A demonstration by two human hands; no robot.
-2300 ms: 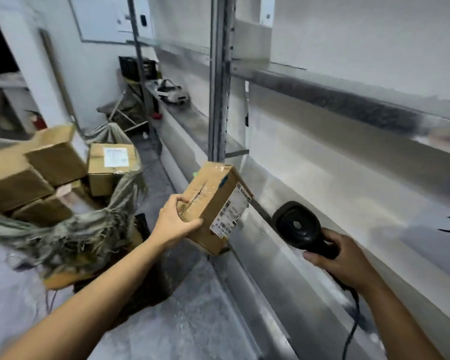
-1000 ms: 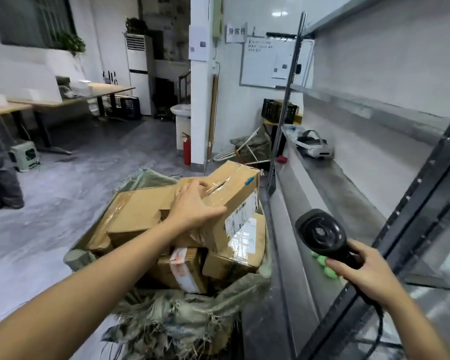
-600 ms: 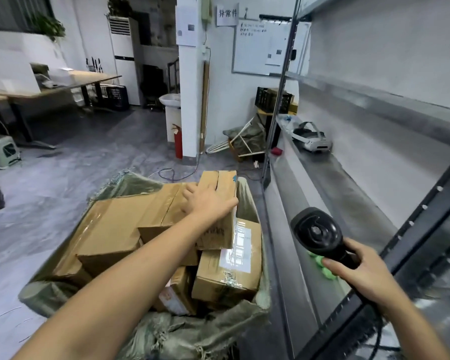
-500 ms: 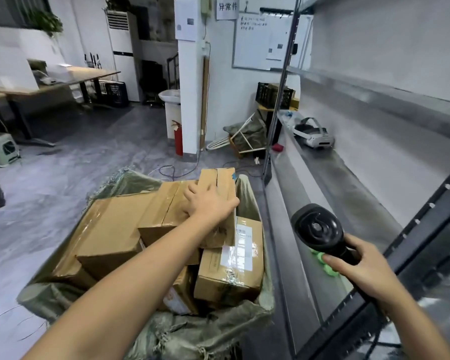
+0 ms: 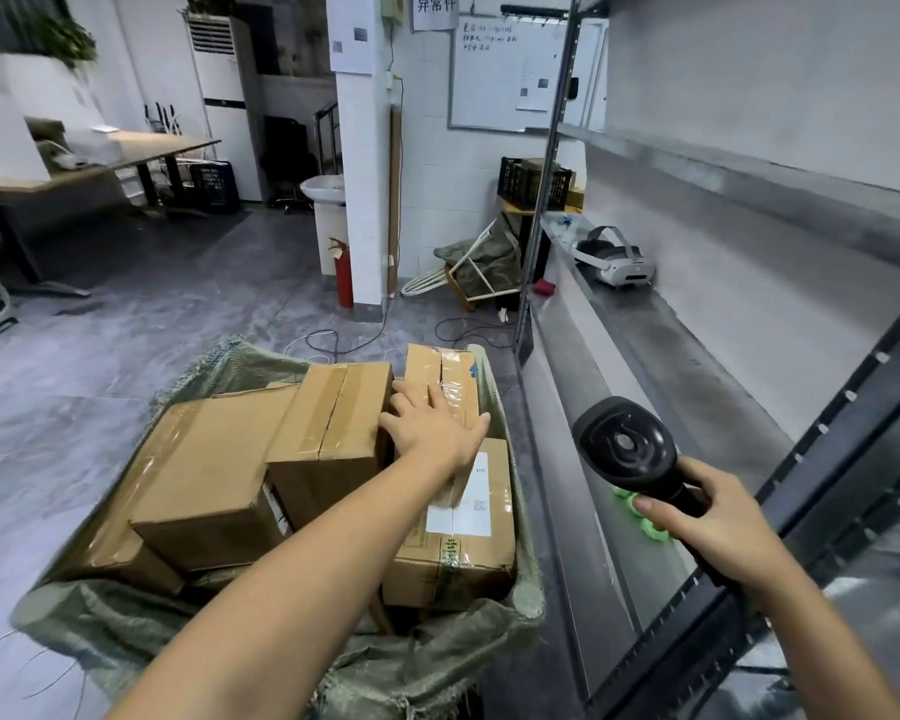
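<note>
Now the small box [image 5: 450, 368] is released into the far right corner of the sack [image 5: 437, 662], so it is judged done. The left hand [image 5: 432, 426] is laid on it, grip slack. The scanner [image 5: 622, 449] is clasped by the right hand [image 5: 723, 527].

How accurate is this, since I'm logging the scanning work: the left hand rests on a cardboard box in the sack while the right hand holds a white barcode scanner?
One detail is off: the barcode scanner is black, not white, as the head view shows. The left hand does rest on a cardboard box in the sack, and the right hand holds it.
</note>
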